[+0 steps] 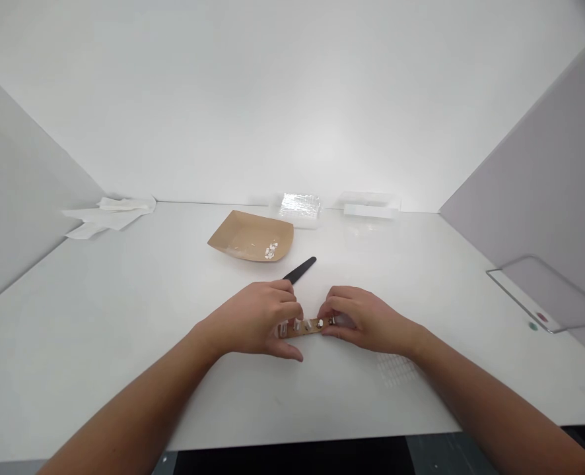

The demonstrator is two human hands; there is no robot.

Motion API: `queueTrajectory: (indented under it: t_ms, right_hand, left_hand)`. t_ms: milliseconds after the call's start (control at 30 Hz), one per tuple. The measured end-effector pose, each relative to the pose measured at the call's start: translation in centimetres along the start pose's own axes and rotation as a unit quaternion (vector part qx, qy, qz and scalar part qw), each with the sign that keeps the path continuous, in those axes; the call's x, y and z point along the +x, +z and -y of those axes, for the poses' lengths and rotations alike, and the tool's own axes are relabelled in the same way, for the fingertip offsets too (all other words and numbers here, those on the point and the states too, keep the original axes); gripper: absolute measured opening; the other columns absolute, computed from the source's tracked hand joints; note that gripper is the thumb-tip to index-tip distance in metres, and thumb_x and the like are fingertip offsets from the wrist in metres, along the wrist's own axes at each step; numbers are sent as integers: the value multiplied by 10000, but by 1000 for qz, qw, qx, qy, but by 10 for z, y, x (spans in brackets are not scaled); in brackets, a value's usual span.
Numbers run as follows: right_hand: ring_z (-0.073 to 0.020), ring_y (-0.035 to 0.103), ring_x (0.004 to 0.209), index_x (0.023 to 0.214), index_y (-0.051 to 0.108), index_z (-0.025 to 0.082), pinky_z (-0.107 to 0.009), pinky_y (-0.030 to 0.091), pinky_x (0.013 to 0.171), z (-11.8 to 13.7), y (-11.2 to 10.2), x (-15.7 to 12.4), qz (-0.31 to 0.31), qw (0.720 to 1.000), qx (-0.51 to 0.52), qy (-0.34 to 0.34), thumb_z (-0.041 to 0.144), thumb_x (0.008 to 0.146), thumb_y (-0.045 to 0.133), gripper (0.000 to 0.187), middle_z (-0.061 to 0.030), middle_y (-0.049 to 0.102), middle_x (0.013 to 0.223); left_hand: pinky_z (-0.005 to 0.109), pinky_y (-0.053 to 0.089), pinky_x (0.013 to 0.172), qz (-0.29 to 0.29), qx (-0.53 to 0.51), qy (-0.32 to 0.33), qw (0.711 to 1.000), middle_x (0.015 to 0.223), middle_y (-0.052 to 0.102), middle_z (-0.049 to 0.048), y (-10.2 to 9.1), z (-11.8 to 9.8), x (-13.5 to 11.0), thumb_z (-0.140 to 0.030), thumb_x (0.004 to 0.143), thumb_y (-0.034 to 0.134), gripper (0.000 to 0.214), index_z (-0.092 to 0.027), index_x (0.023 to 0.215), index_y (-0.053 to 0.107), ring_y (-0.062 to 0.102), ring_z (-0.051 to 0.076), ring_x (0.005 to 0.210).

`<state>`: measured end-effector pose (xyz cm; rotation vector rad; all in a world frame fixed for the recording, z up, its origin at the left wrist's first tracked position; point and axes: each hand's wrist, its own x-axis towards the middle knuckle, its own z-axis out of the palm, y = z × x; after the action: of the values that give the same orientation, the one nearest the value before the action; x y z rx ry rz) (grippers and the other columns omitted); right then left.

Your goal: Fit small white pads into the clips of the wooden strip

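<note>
A narrow brown strip (302,328) lies between my hands, with several small clear and white pieces standing along it. My left hand (257,320) is curled around the strip's left end, fingers above and thumb stretched out below; the exact contact is partly hidden. At the right end, my right hand (366,320) pinches the strip near a small white piece, and its palm side is hidden. Just beyond my left fingers lies a black flat tool (301,269), its lower end covered by the hand.
A brown paper tray (243,231) holds small white bits. Behind it sit a shiny clear-wrapped pack (300,206) and a white open box (370,206). White tissues (114,212) lie back left. A clear gridded sheet (396,369) is by my right forearm; a wire frame (520,300) leans right.
</note>
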<state>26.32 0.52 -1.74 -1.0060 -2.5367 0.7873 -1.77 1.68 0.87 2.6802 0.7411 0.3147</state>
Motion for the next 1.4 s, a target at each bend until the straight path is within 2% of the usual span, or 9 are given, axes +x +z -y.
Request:
queueTrajectory:
  t_ms: [67,167,267,367,500,767,1167,1400]
  right_hand:
    - [-183,637,887,1053,699,232,-325,520,778,1,0,0,2,1000,2,1,301,966,731,116,-34,689,1002]
    - [-179,636,889,1056,697,234,-322,518,776,2,-1,0,3,1000,2,3,295,963,735,117,-29,685,999]
    - [-180,635,886,1052,696,234,-317,516,763,2,-2,0,3,1000,-4,4,292,960,739,117,-29,681,996]
    - [-180,632,889,1055,694,235,-317,513,767,2,-2,-1,3,1000,-3,3,291,961,738,118,-28,681,1006]
    - [-181,628,880,1050,692,233,-318,508,761,1,-2,-1,4,1000,1,2,290,964,732,111,-30,679,1006]
    - [-179,622,876,1057,690,235,-319,511,758,-1,-1,-2,2,1000,2,-2,296,966,731,117,-31,678,1008]
    - [-182,622,884,1044,689,234,-320,509,763,2,-2,-1,5,1000,2,6,299,960,738,117,-29,681,1010]
    - [-179,624,896,1059,691,241,-317,514,776,1,-1,-1,6,1000,1,7,287,954,746,128,-25,678,1018]
  left_hand:
    - [278,444,621,16,-5,-19,1000,819,724,23,-4,0,0,-620,719,881,486,-214,940,729,649,208,806]
    - [276,454,669,34,-32,-54,997,880,755,-5,-11,0,-3,-567,695,912,502,-242,1027,721,669,199,819]
    - [274,456,683,46,-56,-93,993,903,761,-26,-15,1,-5,-437,730,897,353,-267,993,734,685,187,820]
    - [275,440,640,54,-60,-120,989,850,742,-19,-16,2,-7,-389,762,856,208,-262,892,754,674,179,758]
    - [274,428,614,59,-65,-125,988,809,730,-10,-16,2,-7,-387,775,851,173,-253,847,767,659,178,727]
    - [272,452,622,41,-75,-85,993,763,697,-11,-14,3,-6,-362,816,833,106,-263,840,802,647,158,694]
    - [261,435,578,83,-98,-182,975,747,751,-26,-17,-3,-3,-320,757,863,122,-251,777,765,683,179,708]
    - [268,410,555,76,-85,-191,975,731,753,-34,-18,-4,-3,-350,728,880,158,-255,755,757,671,180,694]
